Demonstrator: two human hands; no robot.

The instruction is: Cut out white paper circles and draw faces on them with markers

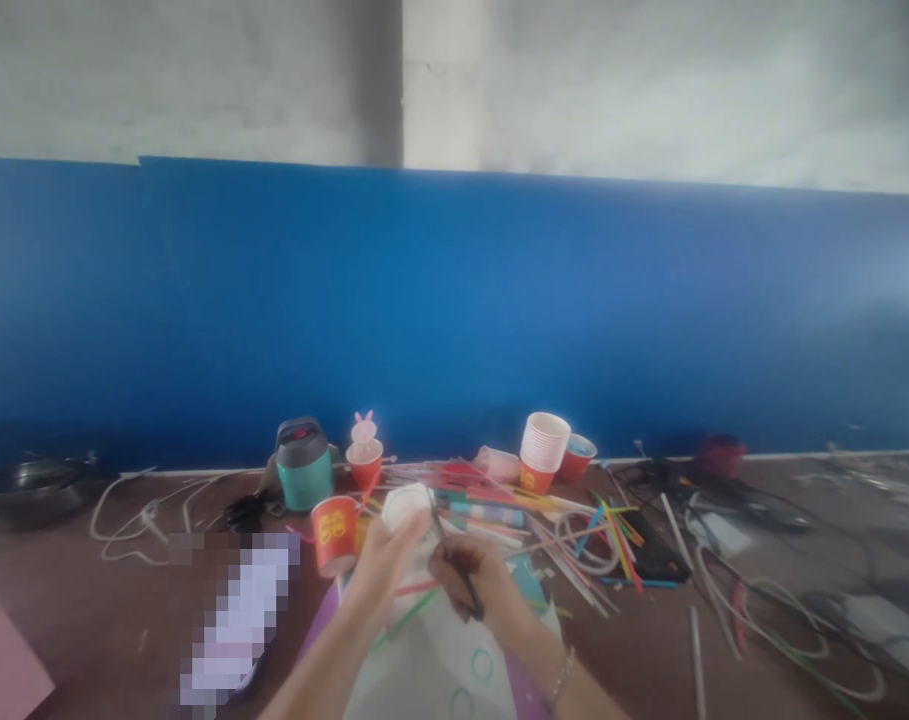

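Note:
My left hand (385, 550) grips a small piece of white paper (407, 506) with a rounded, many-sided outline. In my right hand (484, 578) is a pair of scissors (463, 580) with dark handles; my fingers are wrapped round them. The blades point up and away, close beside the paper's right edge. Whether they touch it I cannot tell. Below both hands lies a large white sheet (431, 665) with green rings drawn or laid on it. Just left of my left hand stands a red paper cup (335, 538) with yellow print.
A teal and grey flask (305, 470) and a cup with a pink rabbit (364, 430) stand at the back. Stacked paper cups (545, 445) are right of centre. Coloured strips (619, 540) litter the table (116, 620); cables (780, 610) tangle at right. A blurred-out object (240, 620) lies left.

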